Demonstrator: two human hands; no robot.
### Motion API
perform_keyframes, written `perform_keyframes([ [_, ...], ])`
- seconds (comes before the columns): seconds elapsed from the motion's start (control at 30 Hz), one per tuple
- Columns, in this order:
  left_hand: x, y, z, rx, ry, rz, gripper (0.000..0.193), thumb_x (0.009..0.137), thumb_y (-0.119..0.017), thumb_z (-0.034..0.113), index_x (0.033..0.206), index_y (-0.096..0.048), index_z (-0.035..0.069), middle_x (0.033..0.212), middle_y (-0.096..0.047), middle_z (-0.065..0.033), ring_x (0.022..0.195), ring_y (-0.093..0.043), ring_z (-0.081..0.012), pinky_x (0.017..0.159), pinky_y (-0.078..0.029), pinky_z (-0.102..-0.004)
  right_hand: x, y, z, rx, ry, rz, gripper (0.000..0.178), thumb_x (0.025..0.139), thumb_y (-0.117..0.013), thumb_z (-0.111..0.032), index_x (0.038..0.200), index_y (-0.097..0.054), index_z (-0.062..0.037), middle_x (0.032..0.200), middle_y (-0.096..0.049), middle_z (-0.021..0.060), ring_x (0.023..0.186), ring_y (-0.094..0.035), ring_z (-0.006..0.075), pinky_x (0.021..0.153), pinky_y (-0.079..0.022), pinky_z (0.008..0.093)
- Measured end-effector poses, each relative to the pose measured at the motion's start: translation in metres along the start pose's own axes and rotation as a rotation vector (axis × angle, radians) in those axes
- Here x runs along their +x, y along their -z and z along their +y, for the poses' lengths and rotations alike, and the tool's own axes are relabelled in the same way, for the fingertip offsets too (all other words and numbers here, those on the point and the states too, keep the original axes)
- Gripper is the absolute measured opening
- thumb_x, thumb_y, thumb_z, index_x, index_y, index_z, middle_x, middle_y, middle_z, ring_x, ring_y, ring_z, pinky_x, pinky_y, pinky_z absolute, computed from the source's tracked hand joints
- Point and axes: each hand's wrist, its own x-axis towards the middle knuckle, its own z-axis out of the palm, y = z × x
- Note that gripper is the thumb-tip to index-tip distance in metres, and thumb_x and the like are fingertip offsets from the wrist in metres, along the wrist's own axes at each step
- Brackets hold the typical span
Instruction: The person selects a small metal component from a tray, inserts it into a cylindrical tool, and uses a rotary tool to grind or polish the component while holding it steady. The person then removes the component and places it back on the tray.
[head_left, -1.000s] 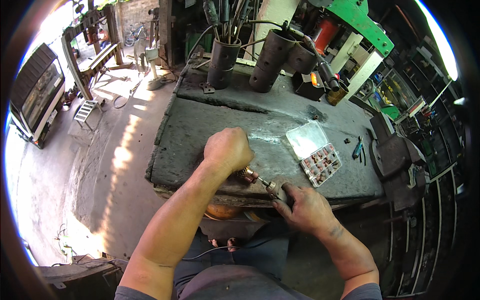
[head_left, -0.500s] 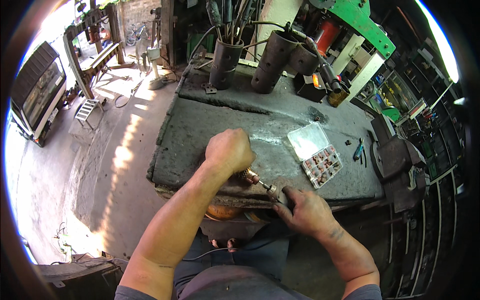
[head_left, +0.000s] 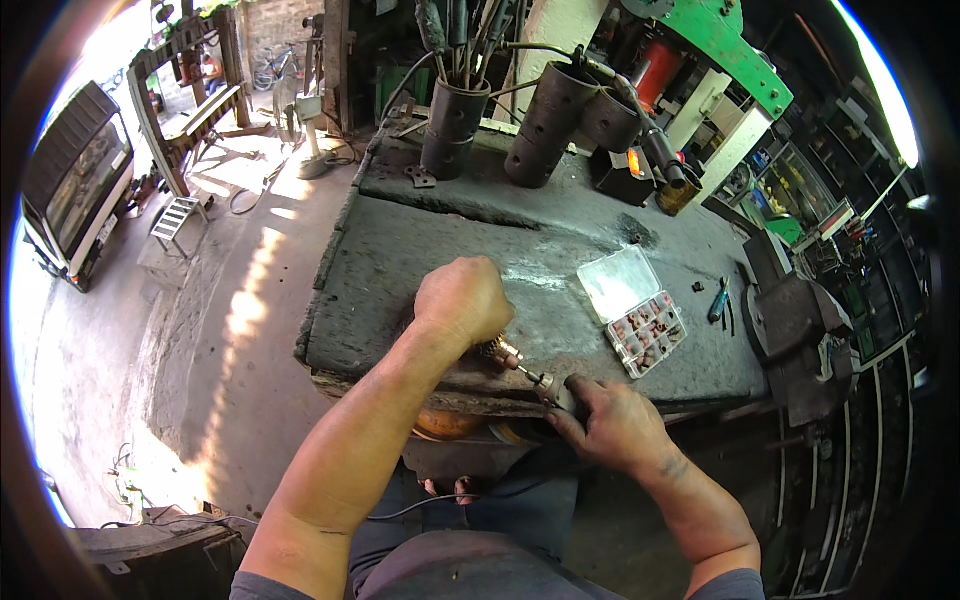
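Note:
Near the front edge of the workbench (head_left: 420, 235), my left hand (head_left: 465, 298) is closed around a small brass-coloured metal part (head_left: 498, 350). Most of that part is hidden under the hand. My right hand (head_left: 620, 425) grips a rotary grinding tool (head_left: 562, 393), its thumb and fingers wrapped about the body. From the tool's collet a thin shaft (head_left: 528, 373) points left toward the metal part. A small reddish-brown tip at the shaft's end meets the part or lies very close to it.
Right of my hands lies a clear plastic compartment box (head_left: 645, 338), lid open, holding reddish grinding tips. Blue-handled pliers (head_left: 718, 303) and a bench vise (head_left: 800, 330) are farther right. Dark metal cylinders (head_left: 545, 125) stand at the back. A cable (head_left: 440, 505) crosses my lap.
Both hands stay almost in place. The metal part and the tool's tip have shifted very slightly against each other.

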Motion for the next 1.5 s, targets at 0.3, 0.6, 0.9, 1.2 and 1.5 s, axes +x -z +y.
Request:
perform_keyframes([
  [0.3,-0.004,0.007,0.005,-0.007,-0.008,-0.030,0.026,0.091,-0.079,0.018,0.109,-0.088,0.002,0.113,-0.086,-0.0241,0.109,-0.084,-0.0417,0.097,-0.067,-0.0501,-0.002,0.002,-0.005,-0.009,-0.020,-0.035,0.056,0.107,-0.074,-0.059,0.130,-0.074,-0.0088,0.101,-0.079,0.0252,0.094,-0.080,0.0511,0.082,-0.065,0.0601],
  [0.6,0.003,-0.001,0.001,0.011,-0.002,-0.005,0.037,0.088,-0.089,0.038,0.108,-0.089,0.006,0.112,-0.086,-0.0214,0.110,-0.083,-0.0408,0.099,-0.066,-0.0505,-0.002,-0.003,-0.002,-0.018,-0.013,-0.015,0.058,0.106,-0.073,-0.060,0.135,-0.075,-0.0096,0.101,-0.080,0.0248,0.094,-0.081,0.0503,0.083,-0.066,0.0595],
  [0.9,0.000,0.002,0.002,0.024,0.002,-0.019,0.039,0.089,-0.089,0.039,0.110,-0.089,0.006,0.113,-0.086,-0.0220,0.111,-0.083,-0.0405,0.099,-0.066,-0.0508,-0.001,0.003,-0.003,-0.029,-0.032,-0.003,0.058,0.106,-0.074,-0.060,0.134,-0.074,-0.0098,0.101,-0.080,0.0254,0.094,-0.081,0.0507,0.082,-0.066,0.0597],
  [1.2,-0.005,0.005,0.002,0.007,0.002,-0.029,0.039,0.089,-0.091,0.040,0.111,-0.088,0.008,0.112,-0.086,-0.0192,0.110,-0.083,-0.0393,0.100,-0.065,-0.0501,0.000,0.010,-0.007,-0.019,-0.012,-0.034,0.056,0.106,-0.075,-0.059,0.130,-0.074,-0.0094,0.100,-0.079,0.0251,0.093,-0.080,0.0506,0.081,-0.066,0.0599],
  [1.5,-0.013,0.005,-0.004,-0.032,-0.047,-0.005,0.041,0.089,-0.090,0.041,0.111,-0.088,0.006,0.111,-0.086,-0.0198,0.109,-0.083,-0.0395,0.100,-0.065,-0.0501,0.000,0.010,-0.006,0.000,-0.013,-0.029,0.056,0.105,-0.076,-0.059,0.126,-0.075,-0.0079,0.097,-0.078,0.0247,0.094,-0.080,0.0496,0.082,-0.065,0.0598],
])
